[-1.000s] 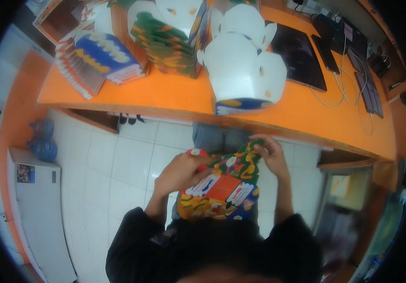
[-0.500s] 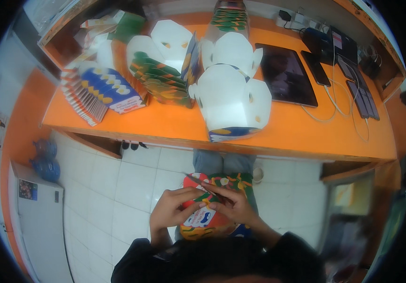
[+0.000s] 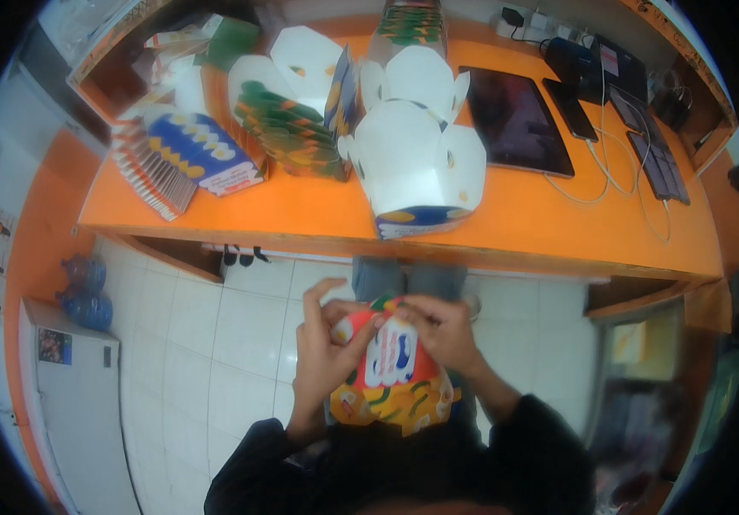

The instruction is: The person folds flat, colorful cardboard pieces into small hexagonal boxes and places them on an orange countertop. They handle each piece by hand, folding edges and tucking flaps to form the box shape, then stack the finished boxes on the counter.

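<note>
Here we had our left hand [image 3: 322, 348] and right hand [image 3: 445, 333] close together, both pinching the top of a red, yellow and green printed carton [image 3: 386, 402] above our legs [image 3: 378, 279]. Past them stretched the orange surface [image 3: 558, 227], where white-lined boxes [image 3: 416, 159] stood open near its front edge, folded cartons [image 3: 187, 148] lay to their left, and a dark tablet [image 3: 515, 120] to their right.

The colourful box [image 3: 397, 396] I hold has a white label [image 3: 391, 356] with small red letters and a dark blue shape. Red print marks the white strip [image 3: 232, 179] on my blue box pile [image 3: 182, 142]. Another pale sticker [image 3: 611, 65] is too small to read.
</note>
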Tool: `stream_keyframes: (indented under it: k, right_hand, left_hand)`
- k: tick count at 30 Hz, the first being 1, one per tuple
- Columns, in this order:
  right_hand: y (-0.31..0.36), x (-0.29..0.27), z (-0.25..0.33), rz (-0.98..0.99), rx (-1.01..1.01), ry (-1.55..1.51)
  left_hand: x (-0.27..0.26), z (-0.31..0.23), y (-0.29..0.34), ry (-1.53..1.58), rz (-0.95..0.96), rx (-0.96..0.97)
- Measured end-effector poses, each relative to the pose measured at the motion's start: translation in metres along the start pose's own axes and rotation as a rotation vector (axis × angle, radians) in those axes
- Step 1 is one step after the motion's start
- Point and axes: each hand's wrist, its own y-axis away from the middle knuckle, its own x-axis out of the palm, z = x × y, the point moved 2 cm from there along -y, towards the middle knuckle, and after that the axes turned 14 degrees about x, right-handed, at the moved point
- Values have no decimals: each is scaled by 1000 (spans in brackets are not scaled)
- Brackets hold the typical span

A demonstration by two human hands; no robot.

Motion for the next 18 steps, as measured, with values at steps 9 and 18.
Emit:
stream_keyframes:
  k: [9,18]
  right_hand:
    - [-23,-20,-15,-277,36,-276]
    - [-21,-16,-17,-137,0,-140]
  left_hand:
    - [37,20,29,1048,-143,-586]
    - [44,35,26,832,-76,-682]
